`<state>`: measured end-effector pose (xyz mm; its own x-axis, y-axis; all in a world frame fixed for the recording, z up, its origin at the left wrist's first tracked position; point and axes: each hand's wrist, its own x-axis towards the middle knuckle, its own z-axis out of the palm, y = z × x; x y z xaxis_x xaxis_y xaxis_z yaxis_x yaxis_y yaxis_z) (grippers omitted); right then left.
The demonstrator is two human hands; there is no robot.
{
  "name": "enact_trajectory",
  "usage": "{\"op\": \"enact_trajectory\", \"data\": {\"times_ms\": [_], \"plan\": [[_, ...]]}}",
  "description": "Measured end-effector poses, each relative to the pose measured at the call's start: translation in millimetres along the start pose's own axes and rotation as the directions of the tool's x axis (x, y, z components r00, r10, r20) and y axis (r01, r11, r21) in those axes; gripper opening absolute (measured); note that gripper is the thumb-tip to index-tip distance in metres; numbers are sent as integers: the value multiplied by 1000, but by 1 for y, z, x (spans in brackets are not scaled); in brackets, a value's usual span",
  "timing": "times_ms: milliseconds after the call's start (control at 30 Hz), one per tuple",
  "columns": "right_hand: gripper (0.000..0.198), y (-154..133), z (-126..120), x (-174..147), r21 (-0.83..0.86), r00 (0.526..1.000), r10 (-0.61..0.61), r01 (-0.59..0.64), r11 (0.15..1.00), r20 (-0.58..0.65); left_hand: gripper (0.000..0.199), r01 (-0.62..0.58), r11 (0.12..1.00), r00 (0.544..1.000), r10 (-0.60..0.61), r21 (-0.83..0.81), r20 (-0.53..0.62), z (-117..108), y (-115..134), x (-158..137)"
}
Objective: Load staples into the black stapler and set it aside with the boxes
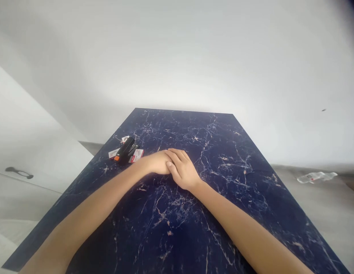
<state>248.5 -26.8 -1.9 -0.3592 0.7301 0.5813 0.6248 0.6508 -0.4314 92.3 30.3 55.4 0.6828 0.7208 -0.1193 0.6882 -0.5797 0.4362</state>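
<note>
My right hand lies over my left hand above the middle of the table, its fingers wrapped round the back of it. The fingers of my left hand are hidden beneath, so whether they are curled or flat does not show. To the left of both hands, apart from them, a black stapler with an orange end rests among small white-and-red packets. One packet is nearest my left wrist, another packet is at the stapler's left, and a third packet is behind it.
The dark blue marbled table reaches to a pale wall. Down on the floor to the right lies a clear plastic bottle. A white door or cabinet panel with a dark handle stands at the left.
</note>
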Motion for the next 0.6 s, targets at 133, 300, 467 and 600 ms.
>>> {"op": "enact_trajectory", "data": {"times_ms": [133,300,467,600], "plan": [[48,2,1,-1,2,998,53,-53,999,-17,57,179,970,983,-182,162,3,-76,-30,-25],[48,0,3,-1,-47,995,9,-4,999,96,112,665,708,746,-646,238,-163,-123,-97,-57],[47,0,4,-1,-64,990,19,-10,998,138,130,694,708,690,-706,129,160,-110,-145,-59],[46,-1,5,-1,-77,987,23,-11,997,161,132,653,756,733,-647,49,209,-102,-163,-55]]}}
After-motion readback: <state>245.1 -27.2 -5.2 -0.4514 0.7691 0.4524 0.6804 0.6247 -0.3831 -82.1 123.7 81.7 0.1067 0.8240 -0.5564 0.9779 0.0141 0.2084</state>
